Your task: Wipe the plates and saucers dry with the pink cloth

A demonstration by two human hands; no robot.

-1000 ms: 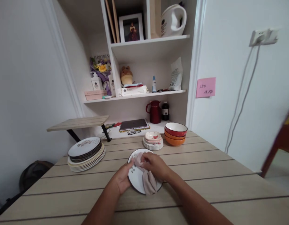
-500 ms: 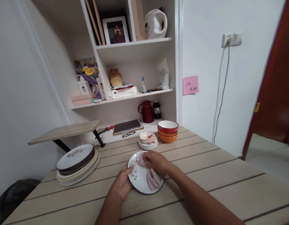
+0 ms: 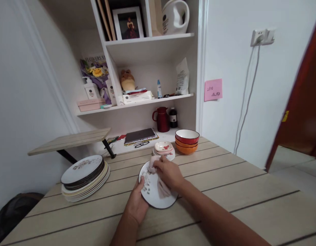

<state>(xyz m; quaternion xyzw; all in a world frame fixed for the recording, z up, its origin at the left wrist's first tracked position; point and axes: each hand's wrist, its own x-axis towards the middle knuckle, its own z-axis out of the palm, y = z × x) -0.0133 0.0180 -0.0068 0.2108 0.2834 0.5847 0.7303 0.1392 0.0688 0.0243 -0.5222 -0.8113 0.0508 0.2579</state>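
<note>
A white plate (image 3: 152, 195) with a dark rim and a grey-brown floral print is tilted up above the table. My left hand (image 3: 138, 201) grips its left edge, thumb on the upper face and the other fingers hidden beneath. My right hand (image 3: 169, 173) is closed on a pale pink cloth (image 3: 163, 190), pressing it against the plate near the far rim. Part of the cloth hangs down across the plate's right side. Just beyond the plate sits a stack of small dishes (image 3: 164, 147), partly hidden by my right hand.
A tall stack of plates (image 3: 83, 177) stands at the left, beside a small raised wooden shelf (image 3: 71, 139). Red and orange bowls (image 3: 187, 141) are stacked at the back right. Behind the wooden table (image 3: 224, 191), a shelf unit holds a laptop (image 3: 140, 135) and a red jug (image 3: 162, 119).
My right hand has moved the cloth a little up and left, to the plate's far rim. The hanging part of the cloth has shifted left. My left hand still holds the plate.
</note>
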